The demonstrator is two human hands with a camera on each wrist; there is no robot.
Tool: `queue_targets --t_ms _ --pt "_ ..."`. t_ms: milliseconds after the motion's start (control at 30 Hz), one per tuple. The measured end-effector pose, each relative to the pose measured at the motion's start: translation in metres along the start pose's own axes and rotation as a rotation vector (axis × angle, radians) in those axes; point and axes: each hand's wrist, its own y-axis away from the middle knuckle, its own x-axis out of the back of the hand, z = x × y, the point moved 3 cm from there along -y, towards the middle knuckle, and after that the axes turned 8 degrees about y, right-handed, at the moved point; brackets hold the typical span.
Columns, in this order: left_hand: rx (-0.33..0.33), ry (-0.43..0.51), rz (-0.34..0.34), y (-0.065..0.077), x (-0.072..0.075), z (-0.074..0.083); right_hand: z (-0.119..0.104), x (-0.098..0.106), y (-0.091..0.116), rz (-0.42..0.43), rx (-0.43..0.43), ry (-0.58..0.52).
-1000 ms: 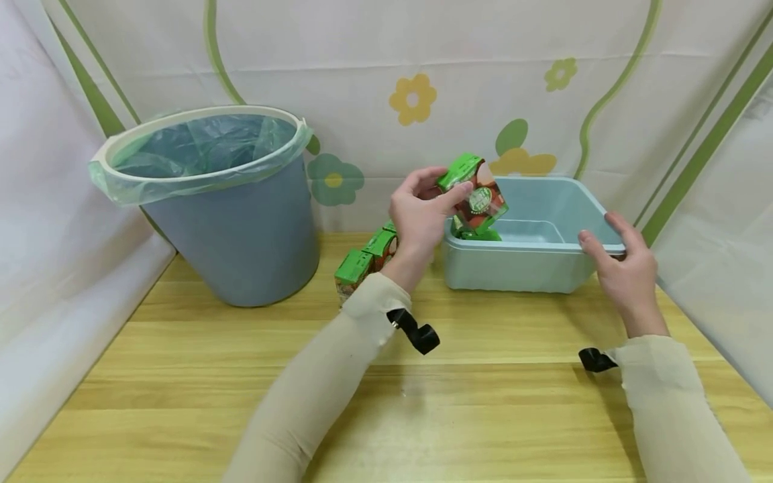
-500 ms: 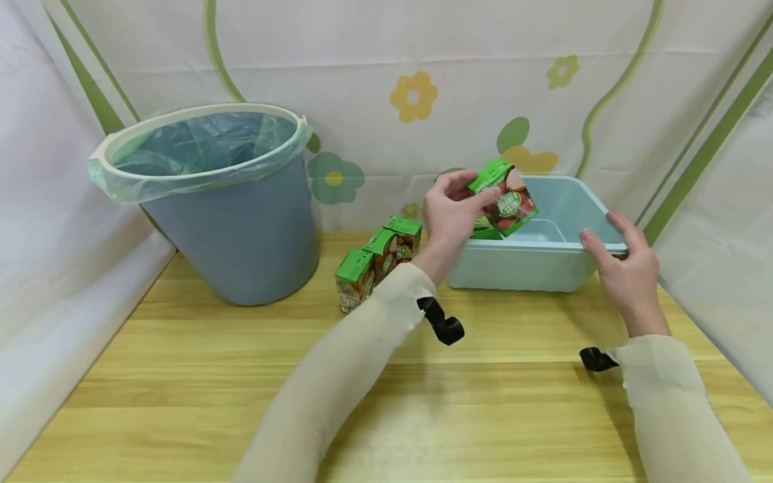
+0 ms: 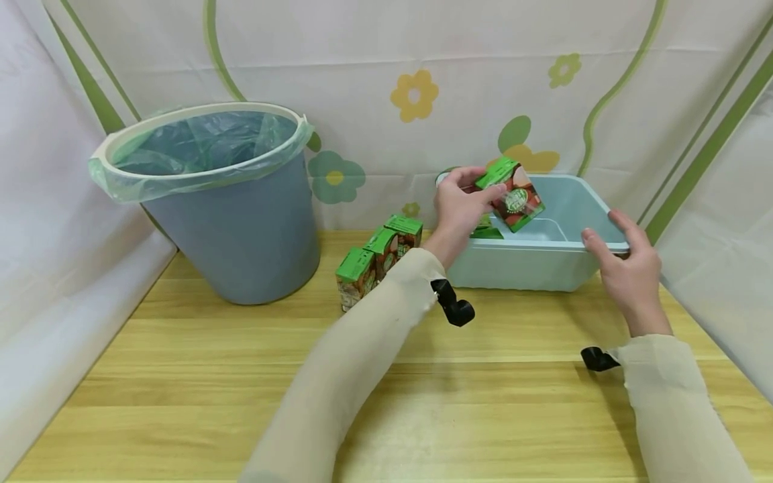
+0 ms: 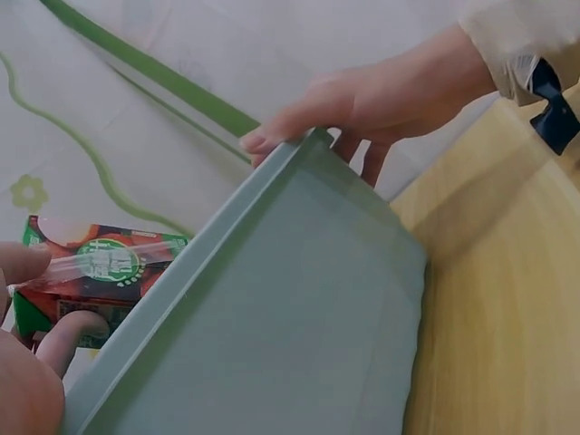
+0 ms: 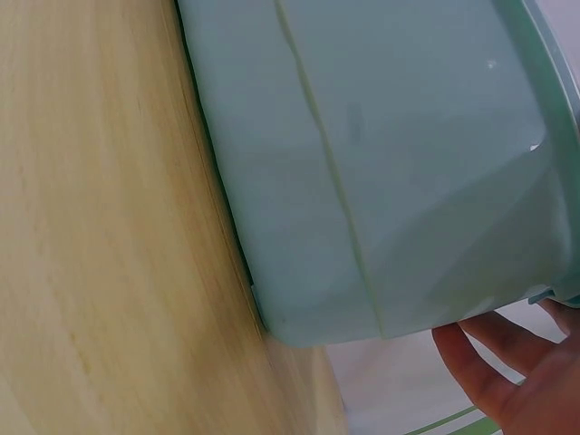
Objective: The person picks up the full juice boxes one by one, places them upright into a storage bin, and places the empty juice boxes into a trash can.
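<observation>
My left hand (image 3: 457, 211) pinches a green-topped juice box (image 3: 516, 198) over the left part of a pale blue plastic tub (image 3: 513, 267). The box is tilted, and in the left wrist view a wrapped straw (image 4: 109, 260) crosses its dark red side. Below that hand, another green-topped box (image 3: 486, 229) shows inside the tub, partly hidden. My right hand (image 3: 631, 275) grips the tub's right end, thumb on the rim and fingers around the outside. Left of the tub, a short row of juice boxes (image 3: 356, 275) stands upright, partly covered by my left forearm.
At the back left stands a tall blue-grey bin (image 3: 241, 235) lined with a thin green bag (image 3: 199, 178). The wooden table (image 3: 181, 389) runs back to a white flower-print cloth (image 3: 362, 40), with more cloth at both sides.
My left hand has carried the juice box rightward, farther over the tub, slowing in the last half second. More of the row on the table now shows. My right hand keeps its place.
</observation>
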Motion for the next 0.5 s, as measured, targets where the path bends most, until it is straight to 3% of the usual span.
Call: queue_targets --t_ms 167,500 --pt "-0.006 -0.101 -0.043 -0.006 -0.008 -0.003 0.001 0.004 0.000 0.004 -0.001 0.001" --pt "-0.057 -0.518 -0.266 -0.003 -0.025 -0.005 0.003 0.008 0.000 0.003 -0.016 0.014"
